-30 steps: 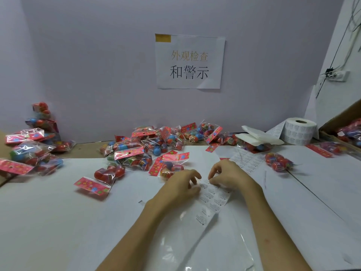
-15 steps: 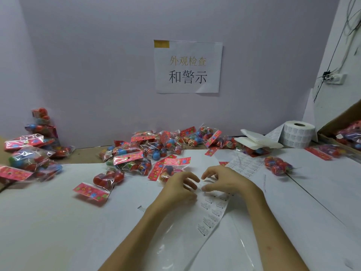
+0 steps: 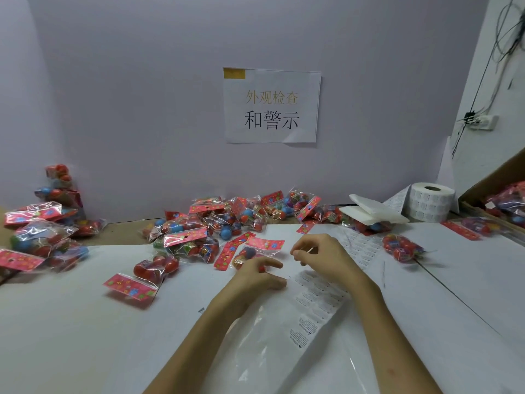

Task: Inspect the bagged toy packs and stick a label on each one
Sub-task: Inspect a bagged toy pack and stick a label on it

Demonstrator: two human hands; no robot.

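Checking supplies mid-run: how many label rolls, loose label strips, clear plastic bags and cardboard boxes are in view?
Label roll: 1
Label strip: 1
Clear plastic bag: 1
Cardboard box: 1
Total: 4

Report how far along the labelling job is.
Done, probably: the packs stacked at far left, though I cannot make out stickers on them. In hand: the right hand seems to pinch a label above the label strip, the left hand resting beside it. Left: the big central pile and the lone pack on the right.
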